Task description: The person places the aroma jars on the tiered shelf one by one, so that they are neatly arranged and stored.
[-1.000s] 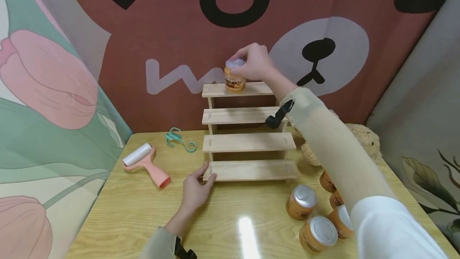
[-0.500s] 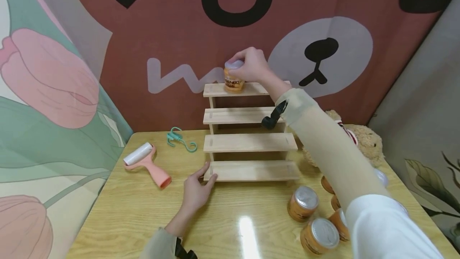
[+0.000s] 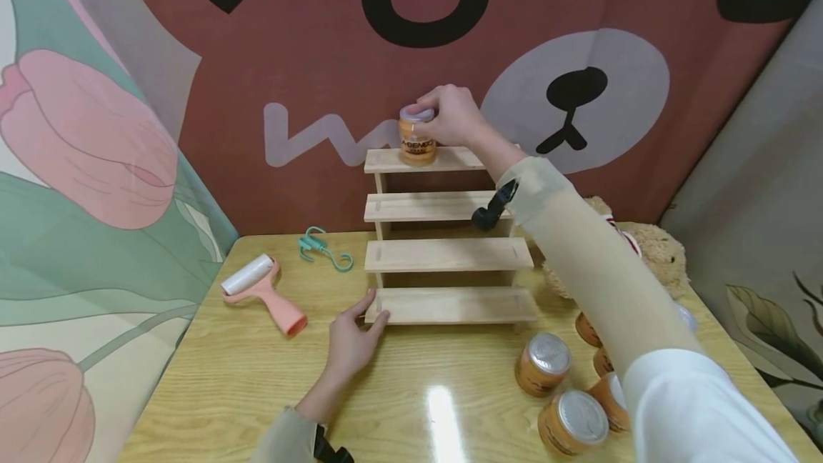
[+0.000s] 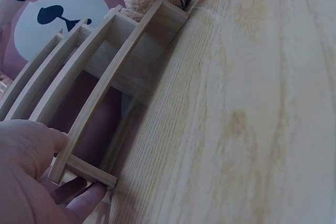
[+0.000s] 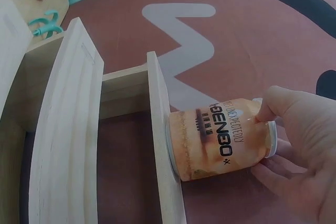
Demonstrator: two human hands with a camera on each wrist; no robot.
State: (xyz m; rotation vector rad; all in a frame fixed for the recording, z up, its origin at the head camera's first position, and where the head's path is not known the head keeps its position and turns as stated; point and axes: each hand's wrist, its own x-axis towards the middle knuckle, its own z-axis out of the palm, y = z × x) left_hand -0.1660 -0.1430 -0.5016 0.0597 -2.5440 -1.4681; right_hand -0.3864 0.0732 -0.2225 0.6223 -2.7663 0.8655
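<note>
A four-tier wooden step shelf point(image 3: 449, 256) stands upright on the table against the backdrop. My right hand point(image 3: 452, 117) holds an orange jar point(image 3: 418, 145) near its clear lid, thumb on one side and fingers on the other. The jar stands upright on the top step, left of its middle. In the right wrist view, the jar's point(image 5: 220, 140) base meets the plank and its printed label shows. My left hand point(image 3: 350, 340) grips the left end of the bottom step; in the left wrist view its fingers point(image 4: 86, 203) lie around the plank's end.
Several more orange jars point(image 3: 572, 421) with silvery tops stand at the right front, partly behind my right arm. A teddy bear point(image 3: 659, 256) sits right of the shelf. At left lie a pink lint roller point(image 3: 273, 299) and a teal hook-shaped item point(image 3: 324, 249).
The jar has turned and shifted slightly left on the top step, so more of its label faces forward. My left hand keeps its place on the shelf.
</note>
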